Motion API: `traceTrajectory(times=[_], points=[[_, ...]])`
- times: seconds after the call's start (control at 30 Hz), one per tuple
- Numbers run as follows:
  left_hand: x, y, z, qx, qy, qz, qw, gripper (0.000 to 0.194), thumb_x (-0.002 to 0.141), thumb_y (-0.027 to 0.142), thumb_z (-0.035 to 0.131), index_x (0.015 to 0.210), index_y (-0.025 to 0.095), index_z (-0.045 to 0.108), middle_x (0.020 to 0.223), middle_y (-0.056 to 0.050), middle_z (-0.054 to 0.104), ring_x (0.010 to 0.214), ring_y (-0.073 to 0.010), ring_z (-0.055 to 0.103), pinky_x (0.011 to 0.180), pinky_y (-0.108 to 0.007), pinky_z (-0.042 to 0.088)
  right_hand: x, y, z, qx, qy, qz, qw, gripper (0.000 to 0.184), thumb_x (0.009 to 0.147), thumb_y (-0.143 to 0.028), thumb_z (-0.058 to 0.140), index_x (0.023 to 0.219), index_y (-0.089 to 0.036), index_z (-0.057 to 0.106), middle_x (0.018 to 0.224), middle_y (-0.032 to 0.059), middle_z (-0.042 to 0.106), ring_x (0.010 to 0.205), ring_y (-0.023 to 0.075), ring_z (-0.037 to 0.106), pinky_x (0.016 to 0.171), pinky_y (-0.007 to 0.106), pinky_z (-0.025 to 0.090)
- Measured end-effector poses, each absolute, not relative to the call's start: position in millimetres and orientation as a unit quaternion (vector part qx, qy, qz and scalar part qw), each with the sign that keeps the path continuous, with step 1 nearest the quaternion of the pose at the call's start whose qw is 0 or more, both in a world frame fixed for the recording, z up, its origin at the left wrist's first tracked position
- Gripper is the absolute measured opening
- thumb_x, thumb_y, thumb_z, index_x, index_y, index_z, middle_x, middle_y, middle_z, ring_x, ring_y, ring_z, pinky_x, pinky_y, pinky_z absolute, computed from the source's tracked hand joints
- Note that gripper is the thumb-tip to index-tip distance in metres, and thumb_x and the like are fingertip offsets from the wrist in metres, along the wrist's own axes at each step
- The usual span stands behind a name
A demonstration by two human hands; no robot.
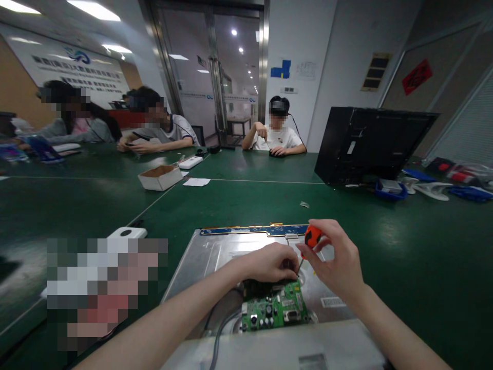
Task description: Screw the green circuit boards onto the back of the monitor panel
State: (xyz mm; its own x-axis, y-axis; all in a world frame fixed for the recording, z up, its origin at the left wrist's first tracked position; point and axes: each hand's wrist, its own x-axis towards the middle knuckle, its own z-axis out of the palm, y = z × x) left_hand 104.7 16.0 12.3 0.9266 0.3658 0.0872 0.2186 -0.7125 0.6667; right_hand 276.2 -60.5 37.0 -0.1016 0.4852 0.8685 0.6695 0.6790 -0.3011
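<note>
My right hand grips a screwdriver by its orange and black handle. The shaft slants down and left, its tip at the upper right corner of a green circuit board. My left hand is curled at the board's far edge, with fingertips close to the screwdriver tip; what they pinch, if anything, is hidden. Beneath the board is a silver metal panel with a blue circuit strip along its far edge. A grey cable runs beside the board toward me.
A black monitor stands at the right, near a blue tray. An open cardboard box and paper lie farther back on the green table. Three people sit across the table. A white device is at left.
</note>
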Motion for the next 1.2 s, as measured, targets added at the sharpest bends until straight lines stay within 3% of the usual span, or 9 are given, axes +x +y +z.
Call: traceTrajectory(times=[0.13, 0.27, 0.47, 0.57, 0.73, 0.9, 1.2], points=[[106, 16, 12, 0.926, 0.156, 0.103, 0.329, 0.006, 0.082, 0.011, 0.072, 0.085, 0.016, 0.068, 0.074, 0.001, 0.064, 0.067, -0.0135, 0.058, 0.06, -0.021, 0.042, 276, -61, 38, -0.4, -0.744, -0.078, 0.529, 0.042, 0.093, -0.014, 0.059, 0.132, -0.028, 0.054, 0.098, 0.0037, 0.061, 0.063, 0.0115, 0.059, 0.051, 0.024, 0.054], [106, 16, 13, 0.93, 0.15, 0.098, 0.322, 0.011, 0.081, 0.01, 0.073, 0.089, 0.016, 0.069, 0.077, 0.001, 0.066, 0.069, -0.0142, 0.06, 0.063, -0.022, 0.044, 276, -64, 38, -0.394, -0.756, -0.065, 0.518, 0.046, 0.095, -0.013, 0.052, 0.139, -0.024, 0.047, 0.099, 0.0055, 0.067, 0.068, 0.0142, 0.065, 0.055, 0.025, 0.056], [106, 16, 16, 0.933, 0.143, 0.099, 0.316, 0.008, 0.081, 0.008, 0.073, 0.083, 0.015, 0.069, 0.074, 0.002, 0.064, 0.066, -0.0134, 0.057, 0.061, -0.022, 0.042, 277, -63, 32, -0.416, -0.723, -0.06, 0.548, 0.041, 0.09, -0.024, 0.065, 0.125, -0.024, 0.044, 0.099, 0.006, 0.072, 0.063, 0.0158, 0.067, 0.053, 0.026, 0.056], [107, 17, 15, 0.934, 0.14, 0.096, 0.315, 0.009, 0.081, 0.009, 0.074, 0.085, 0.016, 0.07, 0.074, 0.002, 0.064, 0.067, -0.0138, 0.057, 0.062, -0.023, 0.042, 276, -62, 31, -0.408, -0.727, -0.056, 0.55, 0.043, 0.091, -0.023, 0.063, 0.128, -0.024, 0.041, 0.1, 0.006, 0.072, 0.066, 0.0159, 0.068, 0.054, 0.026, 0.056], [107, 18, 12, 0.933, 0.14, 0.096, 0.317, 0.01, 0.081, 0.009, 0.074, 0.088, 0.016, 0.07, 0.077, 0.001, 0.066, 0.07, -0.0147, 0.059, 0.065, -0.024, 0.043, 277, -63, 36, -0.395, -0.746, -0.055, 0.533, 0.04, 0.093, -0.018, 0.057, 0.132, -0.024, 0.048, 0.107, 0.0078, 0.066, 0.074, 0.0157, 0.066, 0.057, 0.026, 0.057], [107, 20, 9, 0.932, 0.142, 0.095, 0.321, 0.01, 0.081, 0.009, 0.074, 0.087, 0.016, 0.069, 0.076, 0.001, 0.065, 0.068, -0.0143, 0.059, 0.063, -0.023, 0.043, 277, -65, 41, -0.377, -0.78, -0.067, 0.496, 0.048, 0.098, -0.012, 0.046, 0.144, -0.025, 0.045, 0.106, 0.0077, 0.066, 0.076, 0.0162, 0.066, 0.063, 0.03, 0.057], [107, 18, 9, 0.924, 0.148, 0.096, 0.339, 0.011, 0.083, 0.009, 0.073, 0.091, 0.016, 0.071, 0.085, -0.002, 0.072, 0.077, -0.0169, 0.065, 0.069, -0.025, 0.047, 276, -61, 35, -0.374, -0.753, -0.095, 0.533, 0.053, 0.09, -0.015, 0.064, 0.139, -0.028, 0.046, 0.09, 0.0003, 0.068, 0.061, 0.0128, 0.061, 0.053, 0.023, 0.055]])
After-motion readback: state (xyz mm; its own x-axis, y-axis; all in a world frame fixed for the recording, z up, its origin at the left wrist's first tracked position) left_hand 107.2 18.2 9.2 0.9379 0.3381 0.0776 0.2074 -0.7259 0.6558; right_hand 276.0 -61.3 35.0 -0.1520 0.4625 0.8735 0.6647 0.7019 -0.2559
